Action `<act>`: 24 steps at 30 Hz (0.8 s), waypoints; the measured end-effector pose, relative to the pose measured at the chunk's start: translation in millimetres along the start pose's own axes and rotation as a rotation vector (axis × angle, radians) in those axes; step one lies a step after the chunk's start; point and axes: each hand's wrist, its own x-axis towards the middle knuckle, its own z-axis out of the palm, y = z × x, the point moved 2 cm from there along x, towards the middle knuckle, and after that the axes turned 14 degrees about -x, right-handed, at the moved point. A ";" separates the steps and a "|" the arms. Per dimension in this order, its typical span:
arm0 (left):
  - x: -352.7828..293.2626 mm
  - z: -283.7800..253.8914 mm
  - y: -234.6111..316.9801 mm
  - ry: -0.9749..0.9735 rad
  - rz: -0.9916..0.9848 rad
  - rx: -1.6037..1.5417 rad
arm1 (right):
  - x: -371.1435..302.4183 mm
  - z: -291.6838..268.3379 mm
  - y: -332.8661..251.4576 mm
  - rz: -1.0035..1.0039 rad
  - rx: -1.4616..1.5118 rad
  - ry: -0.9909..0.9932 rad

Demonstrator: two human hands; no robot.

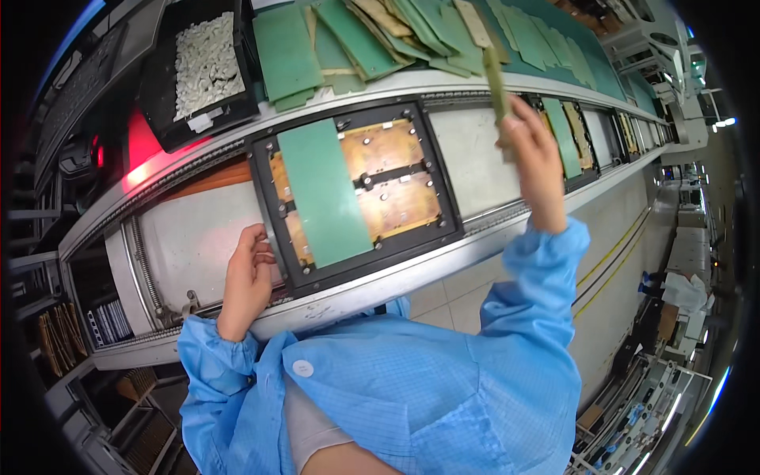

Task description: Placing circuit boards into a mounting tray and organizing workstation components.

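A black carrier frame (pixel 412 245) lies on the conveyor in front of me, holding copper-brown circuit boards (pixel 404 202). One flat green strip (pixel 327 194) covers the left part of those boards. My left hand (pixel 248 279) is at the frame's left edge, its fingers curled against the rim. Raised over the conveyor to the right, my right hand (pixel 535 154) grips a narrow green board (pixel 496 83), seen nearly edge-on and slightly blurred. Its lower end is hidden by the fingers.
Green boards (pixel 364 39) lie in a loose heap behind the conveyor. Left of them stands a black bin (pixel 158 107) of small white parts (pixel 207 67). Another loaded carrier (pixel 582 134) sits farther right on the line. Red light glows near the bin.
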 end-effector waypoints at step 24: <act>-5.6 -9.4 11.8 -0.070 -0.025 -0.157 | -79.9 144.9 -34.2 -0.379 -0.798 0.224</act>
